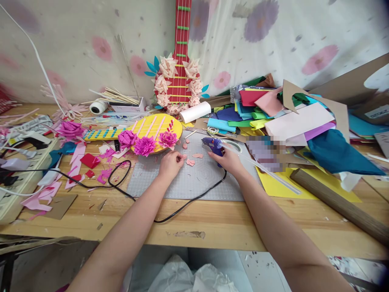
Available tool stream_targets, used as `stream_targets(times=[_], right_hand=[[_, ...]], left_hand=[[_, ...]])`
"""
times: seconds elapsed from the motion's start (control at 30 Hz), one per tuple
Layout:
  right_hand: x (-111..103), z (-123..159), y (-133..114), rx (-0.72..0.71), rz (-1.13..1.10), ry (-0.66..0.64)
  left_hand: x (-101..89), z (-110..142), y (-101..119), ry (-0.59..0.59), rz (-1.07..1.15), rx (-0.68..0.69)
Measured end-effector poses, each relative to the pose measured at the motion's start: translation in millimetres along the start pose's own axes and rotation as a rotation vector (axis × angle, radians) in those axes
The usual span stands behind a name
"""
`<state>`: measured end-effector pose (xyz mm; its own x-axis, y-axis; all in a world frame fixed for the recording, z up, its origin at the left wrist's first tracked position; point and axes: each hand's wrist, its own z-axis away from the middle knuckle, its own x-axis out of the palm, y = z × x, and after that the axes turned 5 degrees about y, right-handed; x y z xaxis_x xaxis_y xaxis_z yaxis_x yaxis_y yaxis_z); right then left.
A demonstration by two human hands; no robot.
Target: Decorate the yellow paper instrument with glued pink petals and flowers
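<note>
My right hand (228, 157) is wrapped round a blue glue gun (212, 142), its nozzle pointing left. A long clear glue stick (273, 174) runs out of the gun's back, down to the right. Over the left part of the grey cutting mat (200, 186), my left hand (172, 163) has its fingers pinched on a small pink paper piece (183, 156), only partly visible. Several more pink paper pieces (191, 162) lie on the mat between both hands. Behind my left hand rests a yellow paper guitar (154, 125) with magenta paper flowers (145, 146).
A red paper guitar (178, 85) with pale flowers leans on the back wall. Coloured paper (237, 117) is heaped at the right, near a brown roll (337, 202). A black cord (188, 205) loops across the table's front. A power strip (27, 182) lies at the left.
</note>
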<state>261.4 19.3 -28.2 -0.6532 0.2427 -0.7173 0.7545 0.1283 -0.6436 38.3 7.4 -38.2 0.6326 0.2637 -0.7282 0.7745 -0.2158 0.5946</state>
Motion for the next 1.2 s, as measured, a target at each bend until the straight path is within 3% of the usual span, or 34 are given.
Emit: stream_targets(times=[0.3, 0.47, 0.6, 0.87, 1.2], right_hand=[[10.9, -0.6, -2.0, 0.2, -0.004, 0.045], [4.1, 3.0, -7.2, 0.297, -0.405, 0.026], [-3.3, 10.0, -18.0, 0.249, -0.605, -0.075], [-8.3, 17.4, -22.0, 0.194, -0.426, -0.299], [1.2, 17.8, -17.6, 0.055, -0.257, -0.265]], left_hand=[[-3.3, -1.2, -0.7, -0.014, 0.147, -0.142], [-4.3, -0.2, 0.2, -0.013, 0.211, -0.137], [-3.3, -0.6, -0.7, -0.009, 0.197, -0.158], [-2.6, -2.8, -1.4, 0.003, 0.214, -0.252], [0.2, -4.2, -2.4, 0.013, 0.269, -0.304]])
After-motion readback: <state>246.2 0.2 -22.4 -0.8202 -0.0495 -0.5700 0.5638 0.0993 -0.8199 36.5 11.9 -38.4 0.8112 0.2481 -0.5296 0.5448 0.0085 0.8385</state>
